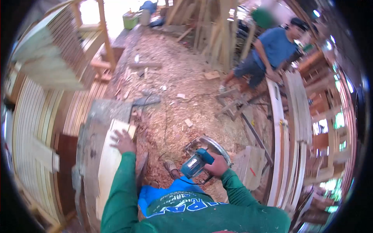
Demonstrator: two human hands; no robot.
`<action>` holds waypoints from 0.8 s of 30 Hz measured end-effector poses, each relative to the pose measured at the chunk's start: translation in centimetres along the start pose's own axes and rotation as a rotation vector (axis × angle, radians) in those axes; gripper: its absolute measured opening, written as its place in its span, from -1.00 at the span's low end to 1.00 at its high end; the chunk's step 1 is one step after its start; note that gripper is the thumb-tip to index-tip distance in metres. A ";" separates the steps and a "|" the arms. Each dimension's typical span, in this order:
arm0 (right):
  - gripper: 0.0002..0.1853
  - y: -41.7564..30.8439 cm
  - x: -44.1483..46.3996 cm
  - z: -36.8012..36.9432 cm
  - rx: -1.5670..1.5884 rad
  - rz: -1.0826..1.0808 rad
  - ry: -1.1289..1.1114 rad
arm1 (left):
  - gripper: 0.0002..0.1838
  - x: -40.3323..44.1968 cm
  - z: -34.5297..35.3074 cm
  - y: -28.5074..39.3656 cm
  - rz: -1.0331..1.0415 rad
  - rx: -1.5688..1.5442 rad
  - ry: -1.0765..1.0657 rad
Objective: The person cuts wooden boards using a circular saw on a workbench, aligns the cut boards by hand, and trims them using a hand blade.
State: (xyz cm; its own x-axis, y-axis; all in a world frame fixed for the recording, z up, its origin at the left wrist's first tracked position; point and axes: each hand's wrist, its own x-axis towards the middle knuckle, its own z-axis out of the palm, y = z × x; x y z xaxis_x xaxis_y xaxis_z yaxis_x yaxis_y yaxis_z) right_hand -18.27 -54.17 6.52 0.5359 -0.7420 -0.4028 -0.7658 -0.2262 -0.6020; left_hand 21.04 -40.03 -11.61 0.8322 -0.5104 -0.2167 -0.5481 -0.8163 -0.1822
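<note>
Shaving-strewn floor [175,73], board [108,167] pointing lengthwise forward, left hand [124,142] splayed atop, right hand [217,166] clenched round saw [195,162]

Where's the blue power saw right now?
In the head view, the saw is in the right hand, low and just right of centre, over wood shavings.

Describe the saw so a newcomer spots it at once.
Find the green shirt at the bottom edge, then follow its right sleeve to the right hand. That hand holds the saw. Its teal casing and curved guard set it apart from the bright blue cloth nearby.
</note>
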 end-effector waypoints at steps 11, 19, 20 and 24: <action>-0.37 -1.9 1.3 0.3 0.066 -0.158 -0.066 | -0.69 -3.1 2.7 -1.1 0.152 -0.112 0.182; -0.40 -1.3 0.7 -1.6 -0.043 -0.147 -0.100 | -0.38 -9.0 0.6 -1.9 0.249 -0.117 0.106; -0.42 -1.1 0.8 -1.4 -0.045 -0.184 -0.107 | -0.32 -9.4 -3.3 -2.7 0.235 -0.128 0.005; -0.48 -2.4 0.9 -1.8 -0.097 -0.250 -0.165 | -0.17 -5.1 -4.5 -10.3 0.353 -0.658 -0.180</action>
State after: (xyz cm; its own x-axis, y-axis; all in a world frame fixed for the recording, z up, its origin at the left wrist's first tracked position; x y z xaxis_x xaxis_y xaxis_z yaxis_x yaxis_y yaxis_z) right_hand -16.62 -55.40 8.85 0.7566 -0.5448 -0.3616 -0.6287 -0.4539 -0.6314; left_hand 22.85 -30.27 -4.29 0.5596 -0.7647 -0.3195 -0.5687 -0.6347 0.5232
